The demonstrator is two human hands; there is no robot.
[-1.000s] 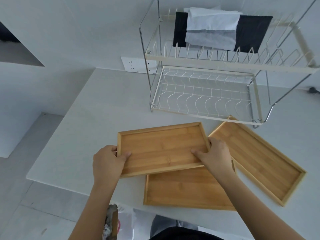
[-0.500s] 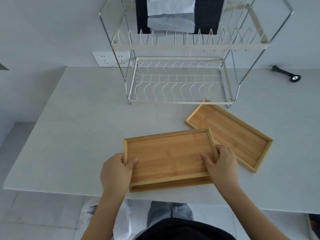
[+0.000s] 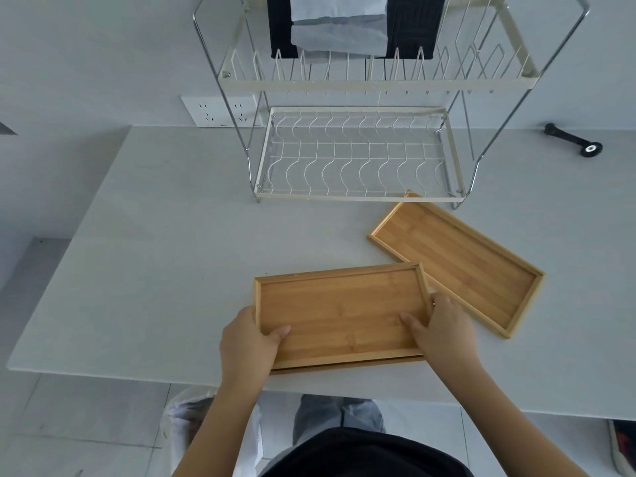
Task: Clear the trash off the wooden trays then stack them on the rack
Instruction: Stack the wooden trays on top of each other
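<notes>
A bare wooden tray [image 3: 340, 311] lies on top of a second tray whose front edge [image 3: 347, 367] shows just beneath it, near the table's front edge. My left hand [image 3: 249, 340] grips the top tray's left end, thumb inside it. My right hand [image 3: 444, 330] grips its right end, thumb also inside. A third wooden tray [image 3: 457, 261] lies bare at an angle to the right. The two-tier wire rack [image 3: 358, 197] stands behind the trays; its lower shelf holds nothing.
Black and white cloths [image 3: 344, 25] hang on the rack's upper tier. A black tool [image 3: 573, 143] lies at the far right of the white table [image 3: 155, 270]. A wall socket [image 3: 220, 110] sits behind the rack. A white bag [image 3: 192, 418] is on the floor below.
The tray in both hands has come down and toward me, settling almost squarely over the tray beneath it. The view has shifted left to face the rack.
</notes>
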